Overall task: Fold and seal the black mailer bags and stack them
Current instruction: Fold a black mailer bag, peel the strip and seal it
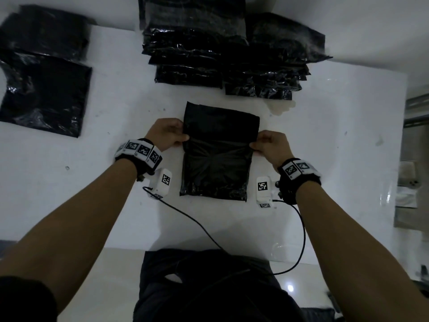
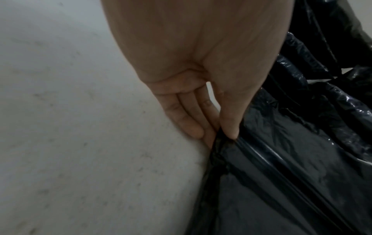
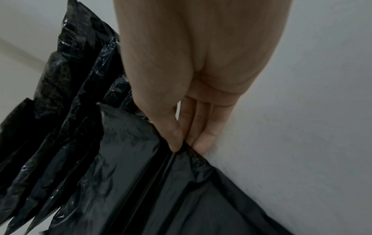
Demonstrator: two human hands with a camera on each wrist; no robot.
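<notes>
A black mailer bag [image 1: 216, 156] lies flat mid-desk [image 1: 325, 159], its flap folded over. The left hand [image 1: 166, 133] and right hand [image 1: 270, 145] pinch its side edges at the fold. Stacked bags [image 1: 222, 54] sit beyond.

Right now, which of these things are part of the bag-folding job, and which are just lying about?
Part of the job:
- bag being folded, pinched at both edges by the left hand and right hand
- tall stack of bags at the back
- bags on the left

Just there:
- white table
- wrist cables
- stain by the stack
</notes>
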